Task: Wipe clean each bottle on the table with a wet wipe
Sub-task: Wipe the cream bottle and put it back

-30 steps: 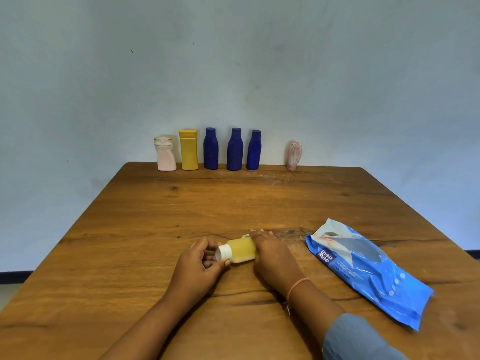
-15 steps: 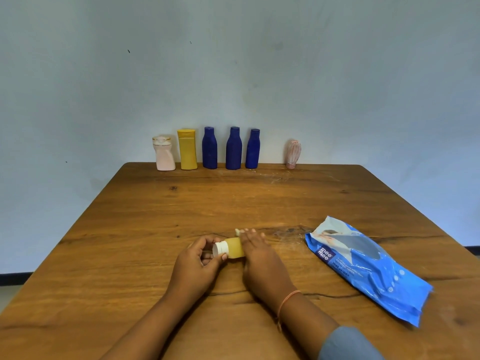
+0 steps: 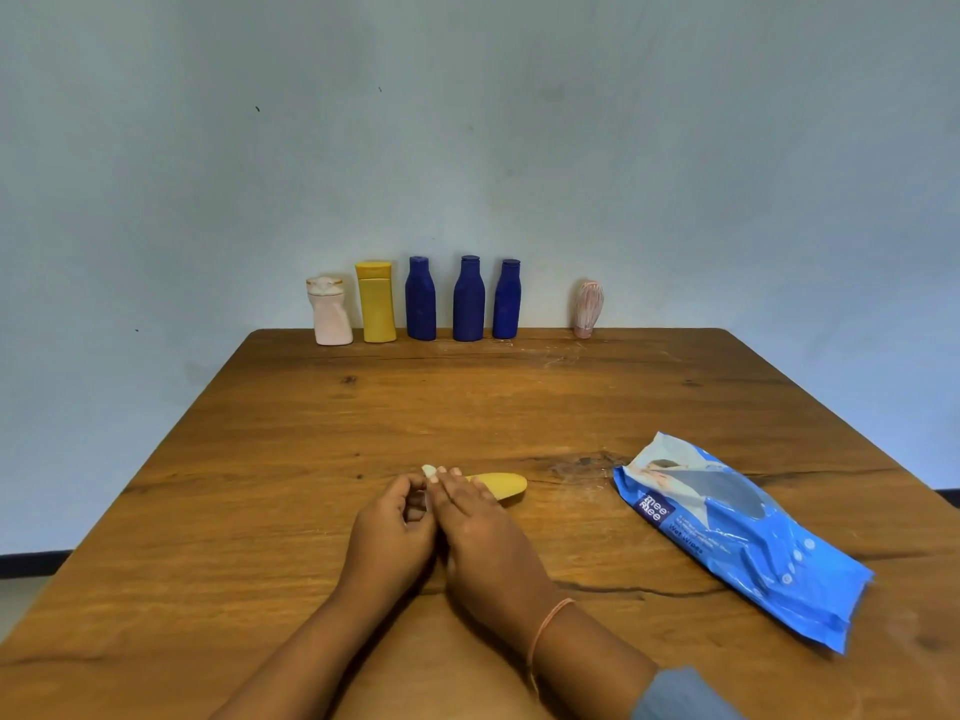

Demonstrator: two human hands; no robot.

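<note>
A small yellow bottle (image 3: 503,486) lies on its side on the wooden table (image 3: 311,459), its base end poking out to the right of my hands. My left hand (image 3: 392,530) curls round the bottle's cap end, which is hidden. My right hand (image 3: 470,522) lies over the bottle's neck with a white wet wipe (image 3: 429,470) peeking out at its fingertips. Along the far edge stand a pale pink bottle (image 3: 330,313), a yellow bottle (image 3: 375,302), three dark blue bottles (image 3: 421,298) (image 3: 468,299) (image 3: 507,299) and a ribbed pink bottle (image 3: 588,309).
A blue pack of wet wipes (image 3: 727,532) lies flat on the table to the right of my hands. A plain wall rises just behind the row of bottles. The table's left and right edges slope away on both sides.
My right hand has slid left along the bottle with the wipe, from the body to the cap end. The cap is now covered and the base shows on the right.
</note>
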